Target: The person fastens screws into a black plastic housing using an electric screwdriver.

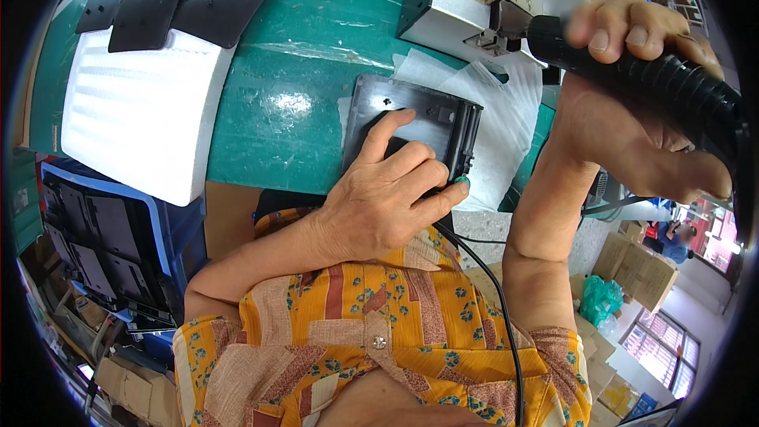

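My right hand point(632, 95), raised at the upper right, is wrapped round a black power screwdriver point(624, 63) with a ribbed grip. The screwdriver's tip end meets the metal fitting on the front of a silver box-shaped machine point(458, 12), probably a screw feeder; the bit itself is hard to make out. A black plastic panel point(423, 99) lies near the bench's front edge. My left hand point(395, 190) holds it there, its index finger stretched over the surface and the other fingers curled toward the right side. The left thumb is hidden.
White sheet wrapping point(506, 119) lies on the green bench point(273, 142) beside the panel. At the left are a white foam block point(142, 111) and several black panels point(213, 0). A blue crate point(158, 229) with black parts stands below. A black cable point(506, 316) hangs before me.
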A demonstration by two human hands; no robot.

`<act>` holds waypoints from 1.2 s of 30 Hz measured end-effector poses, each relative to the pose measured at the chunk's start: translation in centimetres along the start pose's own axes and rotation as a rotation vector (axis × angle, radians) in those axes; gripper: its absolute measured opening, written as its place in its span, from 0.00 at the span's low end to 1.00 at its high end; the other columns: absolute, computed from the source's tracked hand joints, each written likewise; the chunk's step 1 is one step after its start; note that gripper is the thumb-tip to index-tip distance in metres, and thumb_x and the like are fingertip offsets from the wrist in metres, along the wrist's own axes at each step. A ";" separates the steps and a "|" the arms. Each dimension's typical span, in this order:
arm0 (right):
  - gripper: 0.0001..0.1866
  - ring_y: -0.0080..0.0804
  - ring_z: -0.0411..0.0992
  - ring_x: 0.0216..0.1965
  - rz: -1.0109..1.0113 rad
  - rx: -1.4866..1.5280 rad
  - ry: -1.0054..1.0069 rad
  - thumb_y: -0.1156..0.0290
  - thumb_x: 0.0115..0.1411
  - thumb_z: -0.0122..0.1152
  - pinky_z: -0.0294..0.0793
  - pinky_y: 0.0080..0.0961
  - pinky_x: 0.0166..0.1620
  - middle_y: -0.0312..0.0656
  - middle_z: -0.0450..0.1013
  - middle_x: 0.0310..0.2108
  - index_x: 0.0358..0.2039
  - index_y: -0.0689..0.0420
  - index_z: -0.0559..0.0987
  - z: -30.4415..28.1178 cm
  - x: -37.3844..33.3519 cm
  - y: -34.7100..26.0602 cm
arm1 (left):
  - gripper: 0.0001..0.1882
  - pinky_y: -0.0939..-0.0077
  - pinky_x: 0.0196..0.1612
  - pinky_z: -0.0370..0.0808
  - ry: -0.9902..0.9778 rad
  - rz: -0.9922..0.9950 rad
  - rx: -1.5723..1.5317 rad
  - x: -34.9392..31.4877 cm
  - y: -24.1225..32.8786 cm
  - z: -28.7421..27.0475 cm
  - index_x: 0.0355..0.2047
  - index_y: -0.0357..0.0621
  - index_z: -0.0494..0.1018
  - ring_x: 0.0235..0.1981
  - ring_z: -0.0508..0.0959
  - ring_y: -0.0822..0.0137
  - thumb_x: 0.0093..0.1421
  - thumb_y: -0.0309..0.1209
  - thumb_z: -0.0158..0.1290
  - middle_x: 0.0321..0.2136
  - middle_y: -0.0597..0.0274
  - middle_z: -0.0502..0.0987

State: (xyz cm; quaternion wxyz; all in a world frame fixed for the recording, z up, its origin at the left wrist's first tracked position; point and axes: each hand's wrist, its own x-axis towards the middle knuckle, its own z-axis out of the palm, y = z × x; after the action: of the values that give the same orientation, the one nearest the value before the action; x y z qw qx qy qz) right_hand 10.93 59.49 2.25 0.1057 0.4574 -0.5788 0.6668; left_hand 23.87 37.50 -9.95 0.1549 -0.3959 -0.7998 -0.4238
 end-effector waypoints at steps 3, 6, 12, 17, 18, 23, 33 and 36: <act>0.50 0.36 0.70 0.35 0.032 0.024 -0.021 0.17 0.50 0.52 0.71 0.38 0.39 0.43 0.70 0.39 0.52 0.52 0.78 0.1 0.1 -0.1 | 0.13 0.42 0.64 0.67 0.000 0.004 0.005 0.0 -0.1 0.0 0.39 0.51 0.84 0.34 0.74 0.68 0.52 0.27 0.63 0.28 0.70 0.71; 0.50 0.35 0.70 0.35 0.061 0.049 -0.044 0.17 0.49 0.54 0.71 0.38 0.39 0.42 0.70 0.39 0.53 0.53 0.78 0.2 0.2 -0.2 | 0.13 0.41 0.64 0.66 0.001 0.005 0.007 0.0 -0.1 -0.1 0.39 0.50 0.84 0.35 0.74 0.68 0.51 0.28 0.63 0.28 0.70 0.71; 0.50 0.34 0.70 0.35 0.116 0.097 -0.089 0.19 0.48 0.57 0.71 0.36 0.40 0.41 0.70 0.39 0.54 0.53 0.77 0.9 0.2 -0.7 | 0.13 0.41 0.64 0.65 0.007 0.005 0.008 -0.2 0.1 0.0 0.39 0.50 0.84 0.34 0.74 0.67 0.50 0.28 0.63 0.28 0.70 0.71; 0.51 0.33 0.69 0.35 0.177 0.120 -0.100 0.20 0.48 0.60 0.70 0.36 0.40 0.40 0.70 0.39 0.54 0.54 0.77 2.1 -1.1 -1.1 | 0.13 0.41 0.63 0.66 0.024 0.034 0.031 -0.3 -0.1 0.1 0.38 0.50 0.85 0.33 0.75 0.67 0.49 0.27 0.62 0.27 0.70 0.72; 0.50 0.33 0.69 0.34 0.170 0.185 0.068 0.20 0.48 0.60 0.70 0.35 0.39 0.40 0.69 0.39 0.54 0.54 0.77 3.3 -2.5 -1.4 | 0.13 0.41 0.63 0.66 0.020 0.024 0.025 -0.3 -0.1 0.0 0.38 0.50 0.85 0.33 0.75 0.67 0.49 0.27 0.62 0.27 0.70 0.72; 0.47 0.33 0.68 0.33 0.200 0.185 0.427 0.22 0.51 0.59 0.68 0.34 0.39 0.40 0.70 0.38 0.53 0.54 0.78 6.1 -6.8 -4.6 | 0.14 0.43 0.63 0.66 0.056 0.038 0.037 -0.2 -0.2 0.0 0.36 0.50 0.85 0.33 0.75 0.67 0.46 0.28 0.62 0.27 0.72 0.72; 0.47 0.33 0.69 0.33 0.223 0.096 0.512 0.22 0.53 0.56 0.69 0.35 0.37 0.41 0.71 0.37 0.52 0.55 0.78 7.1 -10.1 -5.4 | 0.14 0.47 0.63 0.67 0.081 0.060 0.048 -0.5 -0.8 1.0 0.35 0.49 0.86 0.32 0.76 0.67 0.45 0.27 0.64 0.26 0.72 0.74; 0.47 0.33 0.70 0.32 0.231 0.127 0.520 0.22 0.53 0.56 0.69 0.35 0.36 0.41 0.71 0.37 0.51 0.55 0.78 7.5 -10.3 -5.5 | 0.13 0.48 0.63 0.66 0.091 0.054 0.039 -0.6 -0.8 1.0 0.35 0.49 0.86 0.32 0.76 0.67 0.45 0.27 0.64 0.26 0.72 0.74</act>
State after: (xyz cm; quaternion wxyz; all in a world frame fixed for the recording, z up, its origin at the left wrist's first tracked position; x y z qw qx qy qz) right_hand 24.05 58.64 -2.22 0.1449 0.2077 -0.5375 0.8043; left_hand 23.75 37.78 -11.32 0.2100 -0.3945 -0.7892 -0.4212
